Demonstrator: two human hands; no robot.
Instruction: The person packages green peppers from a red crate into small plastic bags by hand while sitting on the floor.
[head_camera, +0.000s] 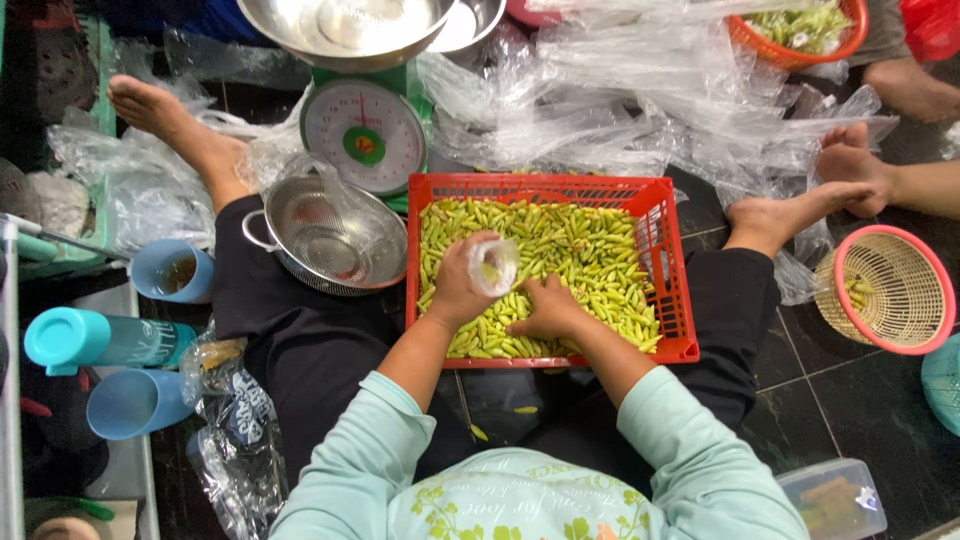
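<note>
- Head view: the left hand (458, 290) is closed around the neck of a small clear plastic bag (495, 265), holding it up over the red plastic crate (668, 250); a few green chillies show inside the bag.
- The right hand (548, 310) lies palm down in the heap of green chillies (570, 250), fingers curled loosely into the pile; I cannot tell how many it grips.
- The crate sits on the dark tiled floor between the person's crossed legs, filled nearly edge to edge.
- Just left of the crate a metal colander (335, 235) rests against the person's knee, and behind it stands a green dial scale (365, 135) with a steel bowl on top.
- A heap of clear plastic bags (620, 100) lies beyond the crate.
- A pink woven basket (885, 290) stands well to the right, and blue cups (170, 270) sit to the left.
</note>
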